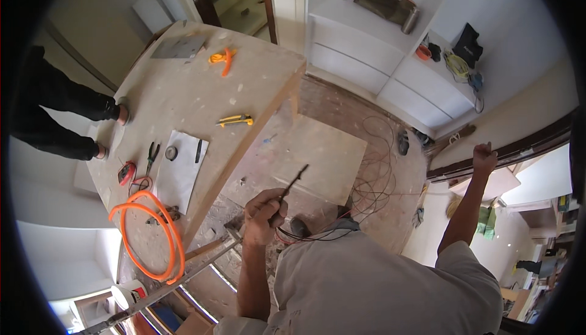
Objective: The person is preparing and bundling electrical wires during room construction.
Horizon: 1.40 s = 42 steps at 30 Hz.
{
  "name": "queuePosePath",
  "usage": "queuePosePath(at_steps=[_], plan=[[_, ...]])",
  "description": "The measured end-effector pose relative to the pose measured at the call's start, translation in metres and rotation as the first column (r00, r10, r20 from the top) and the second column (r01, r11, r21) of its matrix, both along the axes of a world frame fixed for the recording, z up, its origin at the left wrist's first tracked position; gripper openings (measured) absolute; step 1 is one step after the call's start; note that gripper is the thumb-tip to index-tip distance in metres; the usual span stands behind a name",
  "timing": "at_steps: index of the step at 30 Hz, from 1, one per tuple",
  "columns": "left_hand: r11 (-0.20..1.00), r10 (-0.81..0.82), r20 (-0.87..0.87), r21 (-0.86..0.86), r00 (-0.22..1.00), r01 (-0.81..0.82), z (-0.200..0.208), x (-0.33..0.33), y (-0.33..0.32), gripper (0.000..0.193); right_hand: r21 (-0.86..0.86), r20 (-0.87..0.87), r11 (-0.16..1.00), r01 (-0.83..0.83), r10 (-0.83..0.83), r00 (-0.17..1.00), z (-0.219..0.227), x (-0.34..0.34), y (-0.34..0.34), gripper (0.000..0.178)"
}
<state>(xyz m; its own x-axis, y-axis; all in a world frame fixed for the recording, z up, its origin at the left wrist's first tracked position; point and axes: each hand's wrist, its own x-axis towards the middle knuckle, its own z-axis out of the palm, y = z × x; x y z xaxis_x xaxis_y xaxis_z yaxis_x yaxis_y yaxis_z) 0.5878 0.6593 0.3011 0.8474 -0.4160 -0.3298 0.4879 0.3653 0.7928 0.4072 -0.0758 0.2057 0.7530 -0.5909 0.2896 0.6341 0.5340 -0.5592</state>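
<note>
The person's left hand [264, 213] is near seven o'clock. Its fingers are closed around a thin, dark, stick-shaped thing [296, 179], which tilts up toward one o'clock. Thin black and red wires [314, 237] hang just below this hand. I cannot tell if they join the dark stick.

The right hand [485, 158] is lifted up at three o'clock. Its fingers look mostly curled, with one poking up. I cannot tell if it holds anything. It is near a long dark brown door frame [526, 151], but I cannot tell if they touch.

A big pale brown wooden table [198, 94] goes from eight to eleven o'clock. On it, a yellow and black cutter knife [235, 120] lies at ten o'clock. A white sheet of paper [178, 179] is at nine, with a small dark round roll [171, 152] on top. Green and black pliers [152, 159] lie just beside the paper. A bright orange bendy tube [124, 237] curls at eight.

A messy tangle of thin wires [373, 179] is on the floor between three and four.
</note>
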Motion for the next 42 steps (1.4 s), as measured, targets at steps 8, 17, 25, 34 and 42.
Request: queuePosePath(at_steps=[8,17,25,34,42], plan=[[0.98,-0.076,-0.019,-0.185,0.997,0.071,0.0,0.024,-0.04,0.029,-0.782,-0.609,0.351,-0.516,-0.249,0.753,0.011,0.084,0.313,0.026],[0.878,-0.119,-0.003,-0.468,0.993,0.104,0.008,0.048,-0.074,0.034,-0.606,-0.724,0.414,-0.679,0.067,0.687,0.095,0.113,0.53,0.038],[0.739,-0.004,-0.211,-0.66,0.978,-0.139,-0.029,0.049,-0.089,0.04,-0.983,-0.139,-0.037,-0.18,-0.495,0.858,0.097,0.116,0.541,0.042],[0.964,-0.056,0.015,-0.261,0.998,0.058,-0.055,0.034,-0.107,0.034,-0.987,-0.116,-0.005,-0.158,-0.653,0.748,0.116,0.106,0.476,0.021],[0.958,-0.275,-0.007,-0.085,0.961,0.273,-0.062,0.013,-0.104,0.029,-0.897,-0.437,0.407,-0.17,-0.763,0.477,0.155,0.107,0.374,0.011]])
